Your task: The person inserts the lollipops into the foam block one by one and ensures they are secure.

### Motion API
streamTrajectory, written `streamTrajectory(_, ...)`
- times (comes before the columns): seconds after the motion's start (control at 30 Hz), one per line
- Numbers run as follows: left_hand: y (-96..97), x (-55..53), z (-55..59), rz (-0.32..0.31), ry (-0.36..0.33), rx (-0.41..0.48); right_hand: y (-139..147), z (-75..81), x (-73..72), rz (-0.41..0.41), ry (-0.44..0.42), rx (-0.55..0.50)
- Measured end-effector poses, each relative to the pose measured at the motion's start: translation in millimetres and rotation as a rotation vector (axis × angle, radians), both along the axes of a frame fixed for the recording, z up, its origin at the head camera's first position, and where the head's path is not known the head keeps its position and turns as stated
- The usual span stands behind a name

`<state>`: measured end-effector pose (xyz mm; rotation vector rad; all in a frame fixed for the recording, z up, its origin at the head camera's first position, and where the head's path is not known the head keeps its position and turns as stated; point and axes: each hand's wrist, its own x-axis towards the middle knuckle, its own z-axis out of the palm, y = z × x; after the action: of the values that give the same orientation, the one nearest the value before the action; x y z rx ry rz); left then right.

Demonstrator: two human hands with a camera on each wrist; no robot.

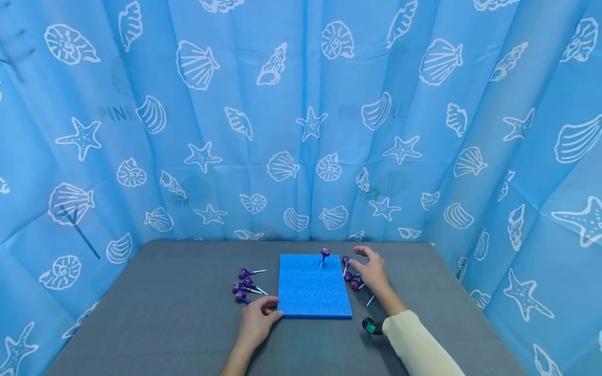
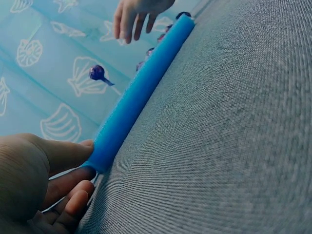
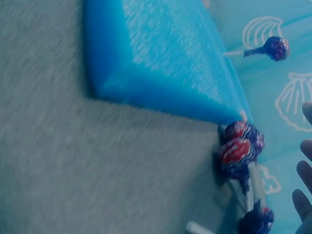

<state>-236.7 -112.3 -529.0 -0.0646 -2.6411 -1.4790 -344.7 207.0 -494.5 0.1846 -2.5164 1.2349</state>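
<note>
A square blue foam board (image 1: 312,292) with rows of small holes lies flat on the grey table. My left hand (image 1: 256,319) pinches its near left corner between thumb and fingers, also seen in the left wrist view. One purple-wrapped lollipop (image 1: 325,253) stands upright on its stick near the board's far right corner. Just right of the board, my right hand (image 1: 374,272) hovers with fingers spread and loosely bent, holding nothing. Beneath and beside it lie several lollipops (image 3: 236,151), their white sticks pointing different ways; the hand partly hides them in the head view.
To the board's left, several more lollipops (image 1: 248,282) lie in a loose group close to my left hand. A black device with a green patch (image 1: 372,326) sits at my right wrist. Behind the grey table (image 1: 188,313) hangs a blue curtain (image 1: 301,130) with white shell prints.
</note>
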Motion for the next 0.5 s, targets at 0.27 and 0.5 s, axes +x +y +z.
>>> streamTrajectory(0.27,1.0,1.3,0.0,0.002,-0.004,0.005,8.5,-5.2,4.5,0.027,-0.039,0.105)
streamTrajectory(0.5,1.2,1.1,-0.8,0.010,0.004,0.001,10.7,-8.9,5.9,0.090,-0.079,0.224)
